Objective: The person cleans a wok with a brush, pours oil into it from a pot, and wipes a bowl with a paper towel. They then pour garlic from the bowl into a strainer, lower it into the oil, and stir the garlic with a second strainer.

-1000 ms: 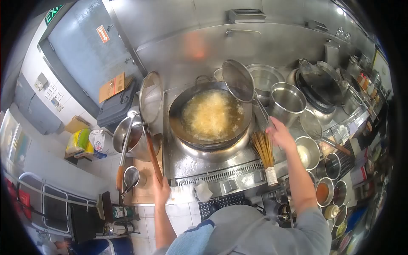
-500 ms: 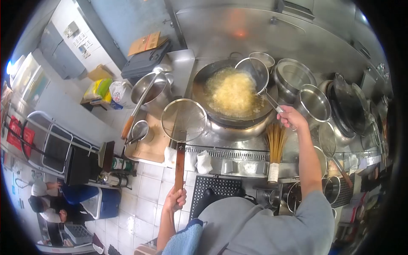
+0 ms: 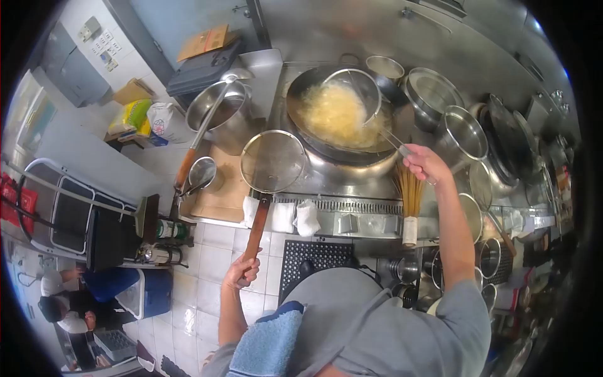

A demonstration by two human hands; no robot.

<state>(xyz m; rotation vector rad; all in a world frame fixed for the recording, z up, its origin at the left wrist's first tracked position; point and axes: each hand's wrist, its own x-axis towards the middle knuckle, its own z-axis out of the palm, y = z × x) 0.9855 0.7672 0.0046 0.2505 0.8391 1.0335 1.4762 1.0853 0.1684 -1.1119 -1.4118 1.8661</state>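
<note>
My left hand (image 3: pixel 242 271) is wrapped round the wooden handle of a large round mesh skimmer (image 3: pixel 274 161), held level left of the wok. In my right hand (image 3: pixel 427 163) is the metal handle of a wire strainer (image 3: pixel 381 94). Its round rim dips over the wok (image 3: pixel 295 119), overlapping the bubbling oil and pale yellow food (image 3: pixel 333 113). A bamboo wok brush (image 3: pixel 411 207) stands just below my right hand at the stove's front edge.
Left of the wok are a steel pot (image 3: pixel 207 116) with a ladle across it, and a small metal cup (image 3: pixel 202 171) on a brown board (image 3: pixel 220 201). Steel pots (image 3: pixel 465 135) and stacked woks (image 3: pixel 512 141) line the right. Another person (image 3: pixel 66 301) works at lower left.
The strainer in my right hand has moved left, further over the food in the wok. My left hand and skimmer have shifted little against the counter; the camera view has tilted slightly.
</note>
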